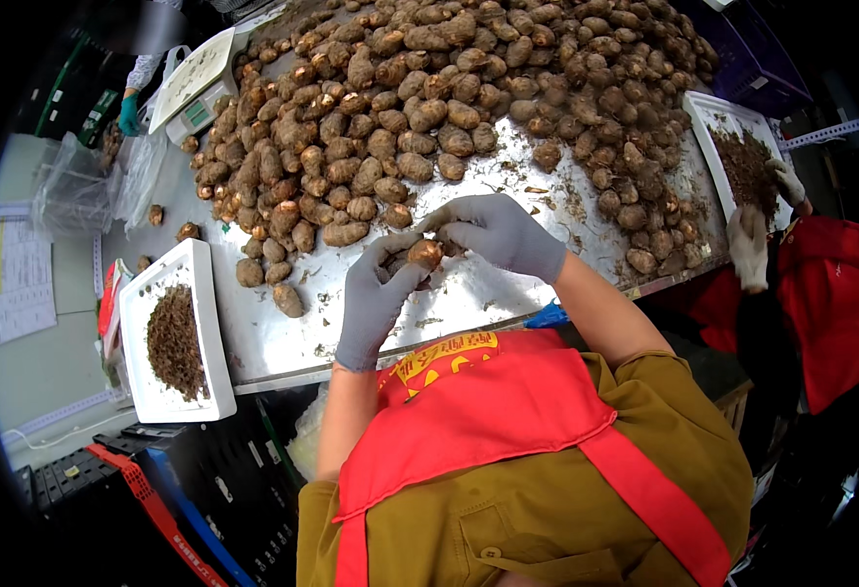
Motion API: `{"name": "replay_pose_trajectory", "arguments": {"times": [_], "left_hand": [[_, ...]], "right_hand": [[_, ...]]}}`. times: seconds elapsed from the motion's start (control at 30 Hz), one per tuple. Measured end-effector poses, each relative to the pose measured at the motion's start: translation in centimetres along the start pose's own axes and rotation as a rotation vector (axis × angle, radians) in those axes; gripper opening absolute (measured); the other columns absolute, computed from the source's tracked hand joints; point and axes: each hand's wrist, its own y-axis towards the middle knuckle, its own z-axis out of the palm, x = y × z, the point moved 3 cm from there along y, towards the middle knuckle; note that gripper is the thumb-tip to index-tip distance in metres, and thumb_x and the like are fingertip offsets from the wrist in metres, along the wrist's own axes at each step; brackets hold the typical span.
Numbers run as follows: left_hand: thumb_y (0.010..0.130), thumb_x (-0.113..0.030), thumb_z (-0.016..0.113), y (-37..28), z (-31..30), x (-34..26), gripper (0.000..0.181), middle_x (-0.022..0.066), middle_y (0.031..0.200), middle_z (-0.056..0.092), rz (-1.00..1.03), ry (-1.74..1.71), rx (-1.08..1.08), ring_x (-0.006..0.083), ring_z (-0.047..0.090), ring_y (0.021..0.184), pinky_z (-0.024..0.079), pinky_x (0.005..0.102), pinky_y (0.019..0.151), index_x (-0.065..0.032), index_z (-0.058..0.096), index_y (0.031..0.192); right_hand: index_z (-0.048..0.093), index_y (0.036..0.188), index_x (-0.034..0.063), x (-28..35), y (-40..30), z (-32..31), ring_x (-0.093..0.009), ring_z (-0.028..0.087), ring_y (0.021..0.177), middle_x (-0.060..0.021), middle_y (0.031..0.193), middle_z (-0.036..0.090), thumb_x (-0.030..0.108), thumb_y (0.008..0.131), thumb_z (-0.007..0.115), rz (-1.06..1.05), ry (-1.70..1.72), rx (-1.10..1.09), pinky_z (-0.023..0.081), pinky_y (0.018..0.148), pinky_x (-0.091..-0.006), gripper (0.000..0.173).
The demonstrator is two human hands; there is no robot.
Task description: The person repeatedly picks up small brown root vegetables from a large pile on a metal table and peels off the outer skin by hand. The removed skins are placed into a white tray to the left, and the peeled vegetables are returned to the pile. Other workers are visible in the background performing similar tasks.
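Both my hands wear grey knitted gloves and meet over the near part of a metal table (pixel 282 352). My left hand (pixel 381 293) is closed around a small brown taro corm (pixel 426 253), its pale orange end facing up. The fingers of my right hand (pixel 495 231) bend over the far side of that corm; whether they pinch it or a bit of its skin I cannot tell. Just beyond my hands lies a big heap of taro corms (pixel 414 117), with a single corm (pixel 288 301) lying at its near left edge.
A white foam tray (pixel 209 330) of brown scrapings stands at the left. Behind it are plastic bags (pixel 77 191) and a digital scale (pixel 198 81). At right, a co-worker's gloved hands (pixel 752 246) are at another foam tray (pixel 704 132). A teal-gloved hand (pixel 129 114) shows upper left.
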Motion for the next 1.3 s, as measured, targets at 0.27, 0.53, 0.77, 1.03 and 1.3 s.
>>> {"name": "replay_pose_trajectory", "arguments": {"times": [0.27, 0.53, 0.77, 1.03, 1.3], "left_hand": [[0.088, -0.011, 0.068, 0.1, -0.4, 0.0, 0.031, 0.009, 0.087, 0.069, -0.07, -0.045, 0.033, 0.0118, 0.062, 0.071, 0.051, 0.0261, 0.062, 0.0088, 0.063, 0.111], [0.081, -0.001, 0.064, -0.3, -0.2, -0.5, 0.046, 0.0136, 0.12, 0.063, 0.013, -0.031, 0.051, 0.0148, 0.064, 0.102, 0.053, 0.027, 0.088, 0.0051, 0.057, 0.127], [0.081, -0.001, 0.063, 0.5, -0.6, -0.3, 0.053, 0.0124, 0.134, 0.058, 0.202, 0.123, -0.011, 0.019, 0.056, 0.121, 0.047, 0.0314, 0.1, 0.0006, 0.057, 0.134], [0.077, 0.005, 0.071, 0.0, 0.1, -0.2, 0.041, 0.0114, 0.117, 0.063, 0.591, 0.458, -0.184, 0.0244, 0.062, 0.109, 0.051, 0.0326, 0.093, -0.0042, 0.065, 0.117], [0.074, 0.01, 0.074, -0.4, 1.0, -0.5, 0.042, 0.0111, 0.111, 0.063, 0.754, 0.675, -0.143, 0.0239, 0.064, 0.099, 0.053, 0.0319, 0.084, -0.0039, 0.064, 0.112]], "right_hand": [[0.068, 0.094, 0.0044, 0.4, -0.2, 1.1, -0.028, 0.066, 0.076, -0.0124, 0.082, 0.067, 0.015, 0.086, 0.064, -0.261, -0.291, -0.078, 0.052, 0.069, -0.0363, 0.014], [0.066, 0.097, 0.0023, -2.7, 1.2, 1.0, -0.033, 0.066, 0.083, -0.016, 0.087, 0.068, 0.017, 0.089, 0.059, -0.084, -0.45, -0.152, 0.052, 0.075, -0.0387, 0.018], [0.07, 0.107, -0.0008, -1.8, -0.4, 1.3, -0.018, 0.068, 0.08, -0.0135, 0.088, 0.072, 0.022, 0.087, 0.063, 0.159, 0.171, -0.081, 0.053, 0.074, -0.0301, 0.031], [0.072, 0.103, -0.0043, -1.2, -0.5, 2.5, -0.013, 0.066, 0.072, -0.0113, 0.08, 0.071, 0.019, 0.084, 0.066, 0.177, 0.19, -0.151, 0.052, 0.068, -0.0263, 0.03], [0.072, 0.099, -0.0048, -1.7, -0.3, 2.1, -0.011, 0.064, 0.069, -0.0094, 0.078, 0.07, 0.012, 0.083, 0.064, 0.135, -0.002, -0.092, 0.052, 0.065, -0.0257, 0.024]]}}
